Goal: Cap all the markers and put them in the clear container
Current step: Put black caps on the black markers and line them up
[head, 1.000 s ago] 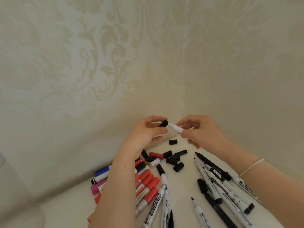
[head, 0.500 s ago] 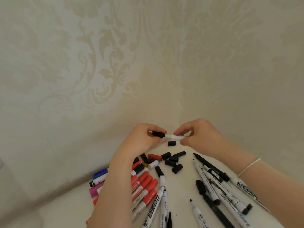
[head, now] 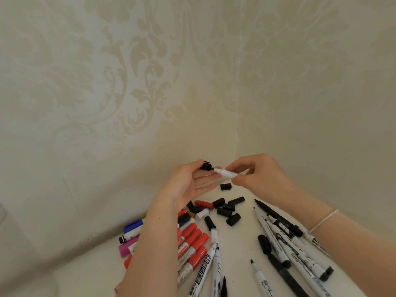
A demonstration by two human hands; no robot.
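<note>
Centre of frame: left hand (head: 188, 181) pinches a black cap (head: 206, 166), mouth facing the tip of the white marker (head: 225, 173) gripped by the right hand (head: 257, 174), aligned for capping, cap apparently not yet seated. Below, loose caps (head: 227, 211) and markers (head: 285, 239) crowd the tabletop (head: 240, 243). The clear container is barely discernible at the left edge.

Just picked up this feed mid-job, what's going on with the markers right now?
A person is capping a marker. The left hand holds a black cap just off the tip of a white marker pinched by the right hand; it isn't on yet. Loose caps and more markers lie on the table.
</note>
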